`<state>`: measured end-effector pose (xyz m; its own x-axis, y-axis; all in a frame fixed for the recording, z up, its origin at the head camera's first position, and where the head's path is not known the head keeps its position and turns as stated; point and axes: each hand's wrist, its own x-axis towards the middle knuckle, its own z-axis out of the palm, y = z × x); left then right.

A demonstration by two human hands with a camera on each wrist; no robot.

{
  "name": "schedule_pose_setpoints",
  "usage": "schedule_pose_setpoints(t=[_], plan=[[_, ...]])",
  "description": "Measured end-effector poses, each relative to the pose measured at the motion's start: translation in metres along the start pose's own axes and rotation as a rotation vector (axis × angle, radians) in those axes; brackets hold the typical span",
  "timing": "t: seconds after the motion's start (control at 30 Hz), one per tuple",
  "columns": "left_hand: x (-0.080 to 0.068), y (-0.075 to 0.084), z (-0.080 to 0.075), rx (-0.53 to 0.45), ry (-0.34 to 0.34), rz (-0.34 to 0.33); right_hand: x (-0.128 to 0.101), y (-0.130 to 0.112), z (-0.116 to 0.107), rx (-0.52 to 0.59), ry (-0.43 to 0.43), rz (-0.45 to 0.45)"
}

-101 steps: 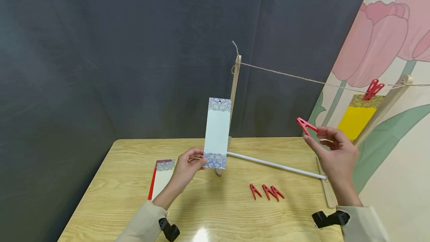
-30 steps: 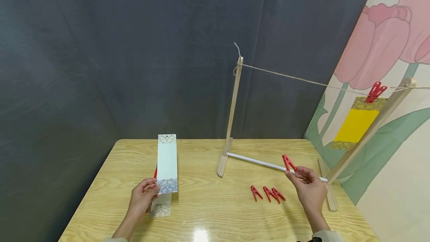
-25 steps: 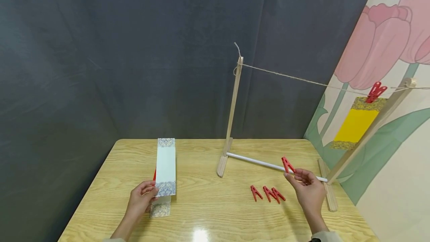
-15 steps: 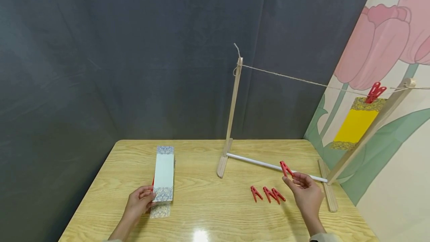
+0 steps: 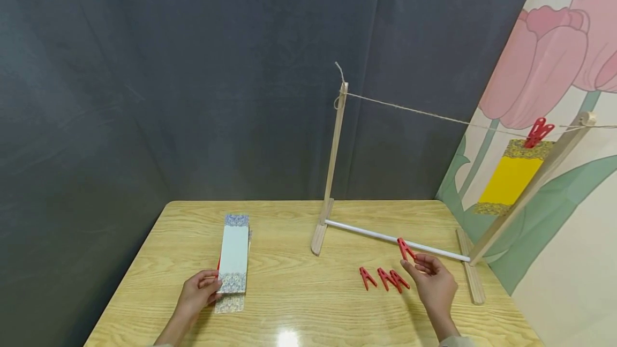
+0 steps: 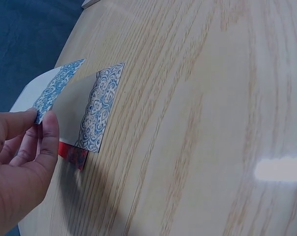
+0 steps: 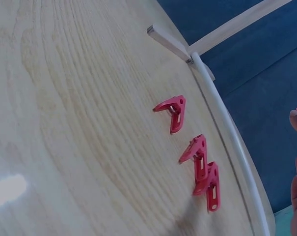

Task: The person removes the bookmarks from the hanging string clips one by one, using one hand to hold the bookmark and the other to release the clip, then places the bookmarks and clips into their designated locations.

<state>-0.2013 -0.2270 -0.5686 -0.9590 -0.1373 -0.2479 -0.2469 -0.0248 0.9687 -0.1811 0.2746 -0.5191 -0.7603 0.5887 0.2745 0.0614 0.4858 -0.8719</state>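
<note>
My left hand (image 5: 195, 294) pinches the lower left corner of a pale blue bookmark (image 5: 234, 250) with patterned bands at both ends. The bookmark is close over a cream bookmark (image 6: 96, 110) and a red one (image 6: 73, 153), which lie stacked on the table and are mostly covered in the head view. Between thumb and fingers, my right hand (image 5: 436, 286) pinches a red clothespin (image 5: 406, 249), held above the table near the white rod. To its left, three more red clothespins (image 7: 174, 113) lie on the wood, two of them touching.
A twine line (image 5: 409, 107) runs between a left wooden post (image 5: 336, 149) and a right wooden post (image 5: 532, 189). From it hangs a yellow bookmark (image 5: 513, 178) under red clothespins (image 5: 538, 133). A white rod (image 5: 376, 233) joins the posts' feet low over the table (image 5: 289, 315).
My left hand has carried the pale blue bookmark from before the left post down and left, over the other bookmarks. My right hand has lowered the clothespin and moved it leftward.
</note>
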Motion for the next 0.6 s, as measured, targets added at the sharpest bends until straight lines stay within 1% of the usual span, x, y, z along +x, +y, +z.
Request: schedule_pose_setpoints(t=[0.1,0.3,0.6], plan=[[0.000,-0.001,-0.001,0.001,-0.007,0.004,-0.002,0.001,0.001,-0.009,-0.009,0.016],[0.000,-0.001,-0.002,0.020,-0.006,-0.009,-0.006,0.007,0.004,-0.033,-0.035,0.032],[0.001,-0.001,-0.003,0.074,-0.020,0.023,-0.015,0.015,0.009,-0.074,-0.066,0.041]])
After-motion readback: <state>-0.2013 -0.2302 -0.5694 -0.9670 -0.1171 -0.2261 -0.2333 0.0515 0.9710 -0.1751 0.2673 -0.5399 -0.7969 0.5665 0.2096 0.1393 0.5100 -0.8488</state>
